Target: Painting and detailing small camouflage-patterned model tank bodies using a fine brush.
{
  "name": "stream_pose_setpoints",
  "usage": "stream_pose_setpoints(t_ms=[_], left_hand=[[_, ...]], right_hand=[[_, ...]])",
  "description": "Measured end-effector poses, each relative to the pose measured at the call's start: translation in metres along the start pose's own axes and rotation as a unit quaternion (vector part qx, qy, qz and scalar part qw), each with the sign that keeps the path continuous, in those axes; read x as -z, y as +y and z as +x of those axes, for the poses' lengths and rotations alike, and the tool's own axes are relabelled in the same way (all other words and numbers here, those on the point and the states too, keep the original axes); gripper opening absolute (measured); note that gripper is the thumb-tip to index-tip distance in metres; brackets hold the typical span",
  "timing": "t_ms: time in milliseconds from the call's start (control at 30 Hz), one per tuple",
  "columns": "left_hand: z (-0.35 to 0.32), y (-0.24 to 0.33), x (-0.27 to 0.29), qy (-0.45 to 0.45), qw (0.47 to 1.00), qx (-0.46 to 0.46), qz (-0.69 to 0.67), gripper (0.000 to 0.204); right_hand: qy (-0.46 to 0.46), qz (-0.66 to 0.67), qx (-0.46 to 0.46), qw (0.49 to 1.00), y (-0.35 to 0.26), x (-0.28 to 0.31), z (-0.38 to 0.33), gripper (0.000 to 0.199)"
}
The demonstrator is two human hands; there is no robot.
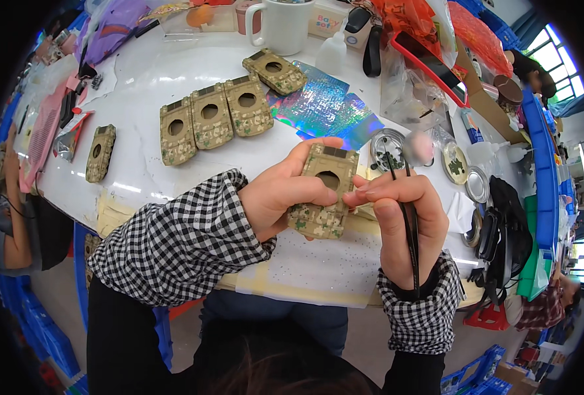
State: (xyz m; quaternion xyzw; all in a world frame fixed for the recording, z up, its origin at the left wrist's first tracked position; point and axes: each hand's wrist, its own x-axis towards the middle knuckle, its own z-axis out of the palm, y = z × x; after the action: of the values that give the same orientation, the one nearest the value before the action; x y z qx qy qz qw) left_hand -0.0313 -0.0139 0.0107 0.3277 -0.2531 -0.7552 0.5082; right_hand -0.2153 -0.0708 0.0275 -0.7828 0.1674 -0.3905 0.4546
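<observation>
My left hand [272, 197] is closed around a camouflage toy tank hull [321, 225] with a round hole in its top, the thumb lying across it by the hole. Black tweezers [411, 230] are held in my right hand [417, 197], their tips pointing away from me. The thumb and fingers of that hand come close to the hull's right side; whether they touch it I cannot tell. Three similar hulls [211, 125] stand side by side beyond my left hand. Another hull [275, 71] lies at an angle behind them, and a lone hull [100, 155] is at the far left.
Shiny holographic sheets [325, 102] lie mid-table. Right of them are a round tin [379, 158] and a dish of small dark green pieces [455, 164]. A white mug [290, 26], a squeeze bottle [332, 52] and a red-cased phone [430, 69] stand or lie at the back. A black bag [512, 224] sits at the right edge.
</observation>
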Motion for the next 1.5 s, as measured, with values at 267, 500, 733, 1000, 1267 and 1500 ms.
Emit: stream_pose_setpoints(t_ms=[267,500,733,1000,1267,1500], left_hand=[[0.000,0.000,-0.001,0.004,1.000,0.004,0.005,0.074],[0.000,-0.001,0.001,0.001,1.000,0.003,0.004,0.073],[0.000,0.000,0.000,0.005,1.000,0.007,0.014,0.073],[0.002,-0.003,0.002,0.000,1.000,-0.012,0.021,0.074],[0.007,-0.002,0.011,-0.002,0.999,-0.022,0.030,0.073],[0.008,-0.001,0.013,0.030,0.998,-0.053,0.034,0.066]], right_hand=[[0.008,0.015,-0.007,1.000,0.000,-0.003,-0.001,0.004],[0.012,0.026,-0.010,1.000,0.001,-0.003,-0.001,0.004],[0.017,0.070,-0.044,0.996,-0.002,-0.003,-0.002,0.006],[0.045,0.046,-0.017,0.998,-0.004,0.009,-0.001,0.008],[0.089,-0.318,0.039,0.943,0.007,0.032,-0.008,0.011],[0.014,-0.375,0.045,0.926,0.010,0.028,-0.008,0.020]])
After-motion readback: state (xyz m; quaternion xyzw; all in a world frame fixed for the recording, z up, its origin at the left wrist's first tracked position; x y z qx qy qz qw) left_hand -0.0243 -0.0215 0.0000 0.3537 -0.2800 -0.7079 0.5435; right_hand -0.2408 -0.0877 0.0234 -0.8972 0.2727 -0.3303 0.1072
